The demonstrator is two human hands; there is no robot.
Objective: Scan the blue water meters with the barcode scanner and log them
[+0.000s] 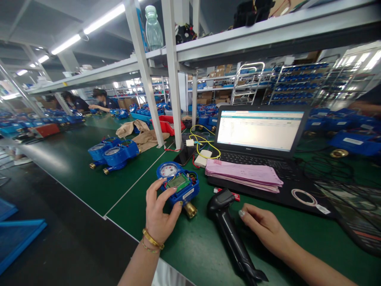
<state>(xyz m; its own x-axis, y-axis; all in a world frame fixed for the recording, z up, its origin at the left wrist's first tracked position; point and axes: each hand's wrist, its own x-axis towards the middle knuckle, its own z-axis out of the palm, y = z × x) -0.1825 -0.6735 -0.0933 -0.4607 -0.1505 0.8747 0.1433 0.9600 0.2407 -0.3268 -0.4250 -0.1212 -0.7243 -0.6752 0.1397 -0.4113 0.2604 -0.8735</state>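
Note:
A blue water meter with a round dial, a green circuit board and a brass fitting stands on the green table. My left hand grips its near left side with fingers spread around the body; a gold bracelet is on that wrist. My right hand rests flat on the table, its fingertips just beside a black handheld barcode scanner that lies on its side. The right hand holds nothing.
An open laptop stands behind, with a stack of pink papers on its keyboard. A phone, yellow cable and white adapter lie nearby. Two more blue meters sit to the left. Other people work at the far left.

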